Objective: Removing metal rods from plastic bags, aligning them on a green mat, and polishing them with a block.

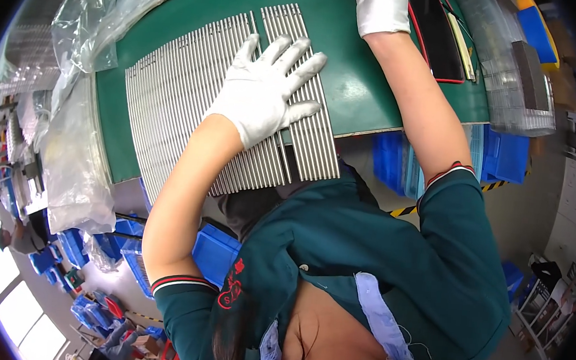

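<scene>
Metal rods [179,97], lots of them, lie side by side on the green tabletop [360,84]: a wide batch on the left, a narrower batch [315,141] on the right, w/ a gap btwn. Their near ends run out past the table's front edge, toward the person. We'd judge each rod light, stiff & smooth; shiny metal under a fabric glove prob. slides easily, and a loose one could roll out of line. Not fragile as such, we'd say, but a knock may scuff the finish or skew the row. For a single rod we'd pinch approx. mid-length so it balances; for a bunch, squeeze from both outer sides & mind the overhanging ends.

Re grip: the gloved left hand [257,93] is spread wide, palm down, fingers fanned, not closed round anything. It lies across the gap, palm over the right part of the wide batch, thumb & most fingertips over the narrower one, so the rods are directly under it. The gloved right hand [383,8] is well apart from them, up at the top of the view, just left of a dark panel [438,39] w/ a red rim; its fingers are cut off, so we can't tell if it holds anything.
</scene>
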Tool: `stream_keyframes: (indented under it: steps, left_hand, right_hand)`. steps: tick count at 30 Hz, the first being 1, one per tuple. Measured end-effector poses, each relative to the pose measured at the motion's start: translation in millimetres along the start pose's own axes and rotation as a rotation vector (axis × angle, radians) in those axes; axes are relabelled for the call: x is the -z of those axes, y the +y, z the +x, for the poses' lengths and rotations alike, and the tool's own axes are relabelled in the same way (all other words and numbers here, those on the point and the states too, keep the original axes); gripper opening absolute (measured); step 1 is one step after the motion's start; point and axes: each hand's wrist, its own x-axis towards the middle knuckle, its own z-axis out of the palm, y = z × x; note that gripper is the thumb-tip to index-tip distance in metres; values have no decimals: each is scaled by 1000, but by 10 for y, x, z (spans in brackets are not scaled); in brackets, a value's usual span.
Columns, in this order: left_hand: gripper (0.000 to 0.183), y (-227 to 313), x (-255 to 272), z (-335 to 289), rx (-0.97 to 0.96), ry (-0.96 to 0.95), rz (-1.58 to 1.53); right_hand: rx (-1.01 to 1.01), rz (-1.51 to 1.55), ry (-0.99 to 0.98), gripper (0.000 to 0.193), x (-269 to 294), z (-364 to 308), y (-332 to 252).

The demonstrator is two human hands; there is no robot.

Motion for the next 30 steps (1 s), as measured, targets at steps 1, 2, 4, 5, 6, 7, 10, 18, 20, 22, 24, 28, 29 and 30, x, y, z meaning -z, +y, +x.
stream_keyframes:
  steps: [1,2,4,5,6,7,10,18,20,22,24,28,29,30]
  left_hand:
    - [70,-48,19,-96,35,-41,11]
    - [70,-92,24,-192,64,-66,25]
    - [68,-107,39,-237,90,-90,54]
    - [67,-105,42,-235,93,-98,45]
    - [67,-96,43,-223,96,-90,34]
    - [67,-80,40,-203,98,-82,23]
    - [68,44,20,-49,69,-2,-23]
    - [85,385,311,-343,64,-75,-182]
    - [84,478,379,-524,59,-126,-223]
    - [82,548,374,-638,47,-148,-236]
    - [81,610,350,-680,55,-161,-223]
    - [77,704,289,-573,31,-154,-220]
    - [77,725,275,-533,22,-140,-216]
    - [76,746,265,-480,6,-142,-214]
  right_hand:
    - [-11,12,-8,56,-195,-69,-39]
    - [-64,-33,87,55,-585,-224,-232]
    - [-99,-89,194,54,-883,-388,-487]
    - [-121,-109,217,53,-942,-420,-534]
    - [-145,-129,240,53,-971,-428,-556]
    - [-141,-127,238,53,-922,-407,-523]
    - [-170,-117,166,52,-759,-364,-422]
    - [-113,-72,223,48,-857,-377,-502]
    - [-135,-88,198,45,-729,-359,-429]
    - [-153,-122,198,42,-759,-375,-426]
    - [-153,-116,190,42,-788,-373,-400]
    - [-158,-103,196,42,-748,-367,-370]
    - [-155,-103,196,42,-742,-358,-361]
    - [-152,-105,192,42,-737,-351,-364]
